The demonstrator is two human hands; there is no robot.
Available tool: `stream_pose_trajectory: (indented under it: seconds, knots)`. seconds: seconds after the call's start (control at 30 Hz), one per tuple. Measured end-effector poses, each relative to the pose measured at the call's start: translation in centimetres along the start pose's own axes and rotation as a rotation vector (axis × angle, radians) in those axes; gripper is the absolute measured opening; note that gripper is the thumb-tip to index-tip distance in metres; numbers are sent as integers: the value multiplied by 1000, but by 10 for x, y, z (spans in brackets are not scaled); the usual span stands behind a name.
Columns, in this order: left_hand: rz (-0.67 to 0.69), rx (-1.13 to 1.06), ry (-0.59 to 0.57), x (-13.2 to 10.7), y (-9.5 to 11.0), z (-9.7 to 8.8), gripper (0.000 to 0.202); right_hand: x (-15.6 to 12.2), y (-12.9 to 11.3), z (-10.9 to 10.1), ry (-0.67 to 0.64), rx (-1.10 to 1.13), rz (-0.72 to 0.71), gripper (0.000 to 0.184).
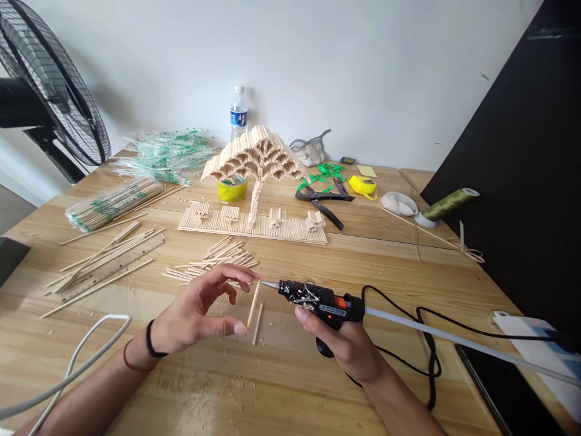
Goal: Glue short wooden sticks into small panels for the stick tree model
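Between thumb and fingertip, my left hand (200,312) grips a short wooden stick (253,304) by its two ends. My right hand (347,348) is wrapped round a black hot glue gun (318,300) with a small red light on its side. The gun's metal nozzle touches or nearly touches the stick's upper end. A second short stick (258,324) lies on the table just beside the held one. Behind the hands is a pile of cut sticks (231,254). Farther back stands a tree-shaped model (256,160) of glued sticks on a flat slatted base (213,227).
At left lie long sticks with a clear ruler (115,266), a bagged stick bundle (113,203) and a fan (54,79). Behind are pliers (324,200), a tape measure (363,185) and a bottle (238,112). The gun's cord (431,339), a phone (503,387) and a power strip (521,327) occupy the right.
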State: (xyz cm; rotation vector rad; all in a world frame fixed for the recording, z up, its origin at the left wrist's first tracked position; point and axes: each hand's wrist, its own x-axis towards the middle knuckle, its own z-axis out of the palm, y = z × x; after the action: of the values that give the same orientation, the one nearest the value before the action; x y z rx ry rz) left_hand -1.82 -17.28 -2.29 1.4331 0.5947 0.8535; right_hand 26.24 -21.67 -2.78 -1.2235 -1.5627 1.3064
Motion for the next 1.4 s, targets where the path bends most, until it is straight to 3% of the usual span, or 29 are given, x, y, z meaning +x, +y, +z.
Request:
stream_pose_trajectory:
  seconds: [0.47,0.57,0.7,0.87,1.0,1.1,1.17,1.3,1.4]
  knots:
    - [-7,7,14,0,2,-1,49,-4,-1,-9,-35,-65,-26,40]
    - [0,33,39,2,1,-3,47,-2,-1,-20,90,-245,-55,38]
    - [7,73,73,3,-2,-5,43,11,11,-38,306,-615,-94,20]
    - [6,141,103,5,-5,-6,43,23,38,-59,335,-744,-50,16]
    - [16,176,100,5,-7,-7,44,19,31,-66,321,-769,1,31]
    - [27,193,97,5,-6,-7,44,14,10,-49,347,-842,-92,25]
    - [33,195,98,5,-5,-7,45,11,-4,-23,204,-817,-131,20]
    - [43,191,97,4,-5,-7,44,8,-18,34,-84,-752,-78,44]
    - [44,193,100,5,-6,-8,45,9,-15,55,-91,-742,-64,52]
